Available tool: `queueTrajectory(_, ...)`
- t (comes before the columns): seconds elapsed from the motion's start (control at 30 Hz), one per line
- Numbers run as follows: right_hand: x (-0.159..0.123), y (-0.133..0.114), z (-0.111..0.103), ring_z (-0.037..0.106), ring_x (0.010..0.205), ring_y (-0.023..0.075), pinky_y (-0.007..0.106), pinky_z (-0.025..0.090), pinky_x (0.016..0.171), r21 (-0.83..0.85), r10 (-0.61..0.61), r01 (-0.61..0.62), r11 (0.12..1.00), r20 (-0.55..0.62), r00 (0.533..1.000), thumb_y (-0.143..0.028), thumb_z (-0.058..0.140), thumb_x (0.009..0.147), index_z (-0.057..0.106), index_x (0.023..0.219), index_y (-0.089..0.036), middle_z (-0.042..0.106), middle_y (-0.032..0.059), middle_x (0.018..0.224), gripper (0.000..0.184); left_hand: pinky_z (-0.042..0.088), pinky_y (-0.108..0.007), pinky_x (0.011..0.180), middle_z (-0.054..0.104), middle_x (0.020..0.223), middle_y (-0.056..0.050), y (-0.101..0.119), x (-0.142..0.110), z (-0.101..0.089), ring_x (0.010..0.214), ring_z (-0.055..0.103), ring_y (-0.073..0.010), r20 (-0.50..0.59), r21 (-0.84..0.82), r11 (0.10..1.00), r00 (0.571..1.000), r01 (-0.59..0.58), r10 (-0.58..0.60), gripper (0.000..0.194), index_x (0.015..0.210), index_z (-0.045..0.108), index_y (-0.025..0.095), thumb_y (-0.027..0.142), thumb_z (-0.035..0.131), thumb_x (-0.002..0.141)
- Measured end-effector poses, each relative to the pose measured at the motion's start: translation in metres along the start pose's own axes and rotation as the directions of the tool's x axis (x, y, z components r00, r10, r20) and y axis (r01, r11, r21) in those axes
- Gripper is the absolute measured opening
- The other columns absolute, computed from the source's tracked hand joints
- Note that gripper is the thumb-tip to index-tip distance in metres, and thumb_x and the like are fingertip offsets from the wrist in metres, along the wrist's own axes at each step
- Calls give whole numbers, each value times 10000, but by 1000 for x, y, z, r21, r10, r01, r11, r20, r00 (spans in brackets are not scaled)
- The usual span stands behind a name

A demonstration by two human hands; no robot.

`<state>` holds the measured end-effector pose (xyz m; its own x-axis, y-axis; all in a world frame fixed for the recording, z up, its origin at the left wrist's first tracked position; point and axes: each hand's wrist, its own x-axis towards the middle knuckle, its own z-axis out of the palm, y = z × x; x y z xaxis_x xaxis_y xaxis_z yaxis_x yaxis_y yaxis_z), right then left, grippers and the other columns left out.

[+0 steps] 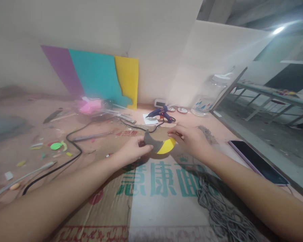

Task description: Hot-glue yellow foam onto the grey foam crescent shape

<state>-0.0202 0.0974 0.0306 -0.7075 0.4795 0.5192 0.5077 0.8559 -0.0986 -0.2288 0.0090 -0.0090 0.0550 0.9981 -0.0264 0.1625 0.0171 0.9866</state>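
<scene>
Centrally, a grey-and-yellow crescent (156, 142), gripped two-handed.
Left hand (135, 148) pinches its grey part, right hand (188, 137) its yellow end; a glue gun (162, 113) sits on the far side.

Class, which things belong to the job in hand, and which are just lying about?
Likely in use:
yellow-and-grey crescent, in left hand and right hand
loose grey cord
dark blue glue gun

Probably lying about:
black-screened phone
clear white-lidded bottle
</scene>
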Motion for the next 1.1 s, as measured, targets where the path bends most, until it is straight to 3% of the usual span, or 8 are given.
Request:
queueTrajectory(0.27,7,5,-7,564,677,147,255,417,609,409,127,-217,887,237,963,-277,589,846,672,786,-187,644,16,754,136,380,-183,463,580,621,13,4,-2,-3,533,506,-105,116,21,998,991,-65,62,106,724,627,144,182,545,667)
queueTrajectory(0.43,8,0,-4,582,697,162,269,447,616,472,166,-294,831,295,941,-303,601,814,671,762,-176,655,29,764,154,432,-201,539,632,729,-7,4,-2,-6,629,550,-129,213,0,997,974,-74,72,143,765,641,150,177,537,671)
queueTrajectory(0.53,9,2,-5,616,783,179,291,483,682,473,182,-300,828,279,943,-299,586,832,686,900,-181,686,47,902,169,410,-198,512,606,675,2,5,-3,-4,585,526,-119,169,21,997,983,-72,67,137,757,632,143,196,545,664)
queueTrajectory(0.63,10,1,-12,616,975,203,333,488,828,449,209,-254,857,147,967,-303,525,893,646,1090,-198,665,63,1107,254,349,-189,444,536,575,35,7,-3,-2,490,463,-97,78,42,999,997,-28,24,135,751,600,143,236,538,675)
queueTrajectory(0.73,7,-7,-18,606,1029,214,349,463,893,393,172,-187,900,73,982,-329,511,918,657,1063,-201,674,59,1097,242,294,-185,404,474,507,55,8,-2,-2,435,409,-85,18,67,998,1000,23,-25,110,722,550,151,251,516,691)
queueTrajectory(0.9,-3,-23,-6,610,994,218,345,459,855,350,70,-122,929,158,985,-270,537,893,661,1068,-199,683,57,1072,226,297,-189,405,468,501,55,2,0,-4,428,412,-82,31,62,998,999,-24,23,116,720,532,155,267,505,723)
queueTrajectory(1.03,-4,-21,6,628,795,192,297,464,695,404,163,-279,871,298,941,-291,529,876,683,902,-185,704,38,874,188,307,-189,413,484,535,51,-3,1,-4,443,427,-79,42,32,998,998,-53,51,147,801,559,141,272,529,741)
queueTrajectory(1.1,-3,-17,8,608,695,177,278,448,625,471,228,-386,793,359,905,-324,530,860,658,791,-173,677,27,749,210,356,-193,454,527,612,43,-3,2,-3,489,475,-86,-17,-67,991,994,-112,111,256,967,543,143,276,551,748)
